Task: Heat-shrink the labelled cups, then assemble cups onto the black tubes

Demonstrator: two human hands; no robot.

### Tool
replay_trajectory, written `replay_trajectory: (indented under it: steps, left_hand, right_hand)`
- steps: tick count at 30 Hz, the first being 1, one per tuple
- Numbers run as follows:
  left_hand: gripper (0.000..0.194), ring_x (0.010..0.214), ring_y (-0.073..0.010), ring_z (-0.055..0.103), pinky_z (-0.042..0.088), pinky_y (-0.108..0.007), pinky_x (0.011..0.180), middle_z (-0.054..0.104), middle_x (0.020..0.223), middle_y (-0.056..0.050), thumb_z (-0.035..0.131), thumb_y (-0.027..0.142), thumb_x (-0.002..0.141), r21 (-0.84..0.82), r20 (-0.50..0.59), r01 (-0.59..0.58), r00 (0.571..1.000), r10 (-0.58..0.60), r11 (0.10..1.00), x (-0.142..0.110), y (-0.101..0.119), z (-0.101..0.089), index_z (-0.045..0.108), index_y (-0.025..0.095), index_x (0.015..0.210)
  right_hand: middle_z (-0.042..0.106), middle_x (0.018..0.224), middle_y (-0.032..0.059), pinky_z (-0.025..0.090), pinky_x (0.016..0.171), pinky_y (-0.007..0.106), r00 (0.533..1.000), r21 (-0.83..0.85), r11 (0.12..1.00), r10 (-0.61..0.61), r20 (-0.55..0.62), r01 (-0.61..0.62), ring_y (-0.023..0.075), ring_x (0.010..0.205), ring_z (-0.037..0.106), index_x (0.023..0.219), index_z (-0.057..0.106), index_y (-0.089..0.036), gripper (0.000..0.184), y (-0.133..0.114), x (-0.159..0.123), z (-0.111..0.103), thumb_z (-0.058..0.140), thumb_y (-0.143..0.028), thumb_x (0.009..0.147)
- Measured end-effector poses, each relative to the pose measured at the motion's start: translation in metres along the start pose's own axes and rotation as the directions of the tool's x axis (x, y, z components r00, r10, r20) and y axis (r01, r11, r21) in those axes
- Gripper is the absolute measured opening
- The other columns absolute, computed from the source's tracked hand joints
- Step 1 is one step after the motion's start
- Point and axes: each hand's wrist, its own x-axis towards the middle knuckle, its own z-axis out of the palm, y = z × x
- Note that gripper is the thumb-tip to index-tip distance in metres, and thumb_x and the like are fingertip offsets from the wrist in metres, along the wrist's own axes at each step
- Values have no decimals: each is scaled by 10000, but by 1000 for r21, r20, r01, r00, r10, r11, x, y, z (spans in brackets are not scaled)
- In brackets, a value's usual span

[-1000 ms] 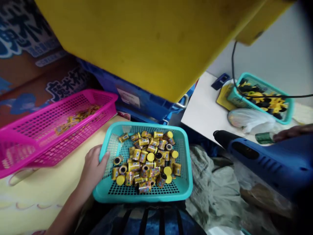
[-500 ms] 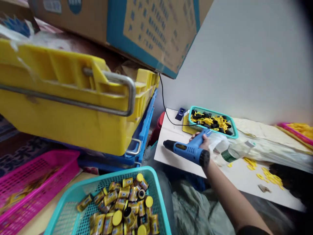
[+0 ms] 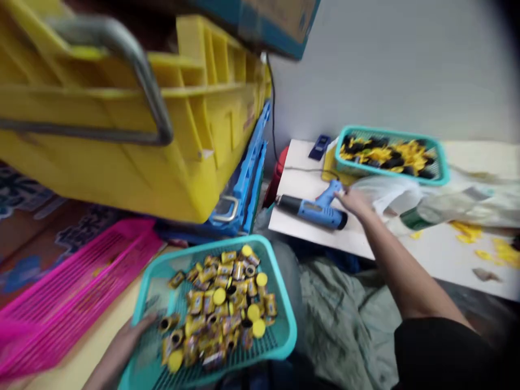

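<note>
blue heat gun point(image 3: 316, 212), nozzle point(image 3: 287, 203) left, flat on white board point(image 3: 298, 162), fingers point(image 3: 343, 196) of right hand point(image 3: 357, 203) open beside

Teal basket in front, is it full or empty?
The teal basket is partly full: yellow-labelled canisters lie heaped in its middle, and bare mesh shows around them.

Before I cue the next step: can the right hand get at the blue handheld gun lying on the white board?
Probably yes: the right hand sits right beside the blue handheld gun, fingers almost at its handle, and nothing seems to lie between them on the white board.
</note>
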Motion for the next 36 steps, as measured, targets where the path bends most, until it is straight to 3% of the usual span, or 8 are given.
replay_trajectory:
  steps: [3, 6, 10, 19, 29, 31, 33, 36]
  left_hand:
    - [361, 757, -284, 733, 590, -381, 662, 750, 829, -72, 630, 302, 742, 7, 9, -23, 1000, 23, 1000, -10, -3, 3, 581, 183, 1079]
    - [387, 788, -291, 731, 589, -381, 668, 752, 878, -71, 627, 342, 700, 49, -11, -104, 994, 105, 993, -10, -4, 1, 584, 192, 1054]
    - [469, 863, -311, 720, 591, -389, 706, 750, 963, -66, 656, 435, 632, 97, -51, -234, 970, 240, 967, -15, -6, -2, 614, 186, 1027]
    - [501, 1026, -315, 690, 551, -429, 909, 744, 1059, -88, 681, 401, 614, -159, 107, -325, 933, 344, 932, -37, 1, 46, 630, 158, 1050]
    - [544, 1193, -356, 593, 429, -518, 1070, 667, 1215, -168, 541, 458, 773, 129, 72, -498, 867, 492, 858, -15, -27, 16, 570, 123, 1200]
    - [606, 1350, -396, 438, 313, -581, 1135, 523, 1391, -245, 508, 419, 829, 273, -9, -571, 804, 595, 775, -13, -33, 14, 493, 68, 1324]
    - [610, 1448, -414, 257, 210, -623, 1164, 347, 1517, -273, 503, 372, 873, 441, -32, -673, 649, 760, 593, -15, -32, 20, 440, 59, 1393]
    - [532, 1466, -385, 219, 214, -609, 1167, 336, 1550, -187, 501, 377, 922, 539, 305, -821, 398, 865, 188, -15, -16, 45, 469, 177, 1413]
  right_hand:
    - [596, 1044, 82, 511, 814, 295, 993, -7, 1000, -26, 113, 27, 127, 872, 609, 1141, 583, -86, 383, 9, -69, 41, 391, -391, 1010]
    - [661, 885, 72, 535, 655, 320, 926, 23, 997, -73, 371, 70, 180, 703, 617, 934, 650, -153, 357, 21, -171, 93, 584, -498, 864]
    - [673, 931, 90, 537, 741, 373, 944, 18, 991, -135, 302, 136, 250, 840, 641, 1001, 584, -190, 394, 27, -256, 117, 545, -551, 848]
    - [655, 845, 70, 472, 678, 303, 990, -245, 960, -141, -13, 134, 226, 763, 600, 995, 558, -174, 457, -2, -279, 46, 470, -593, 835]
    - [678, 887, 95, 512, 712, 359, 965, -399, 879, -248, 88, 262, 240, 765, 635, 1122, 562, -165, 496, 8, -292, 70, 435, -588, 897]
    - [660, 1056, 153, 496, 870, 443, 950, -436, 846, -302, 79, 306, 288, 955, 623, 1212, 554, -138, 538, 8, -288, 82, 470, -554, 882]
    - [571, 1255, 200, 388, 1040, 514, 906, -479, 785, -421, 53, 393, 322, 1186, 517, 1303, 514, -111, 573, 0, -283, 98, 479, -511, 894]
    - [537, 1301, 181, 359, 1080, 492, 825, -532, 639, -506, 252, 555, 291, 1241, 471, 1318, 521, -136, 495, -17, -274, 135, 450, -456, 947]
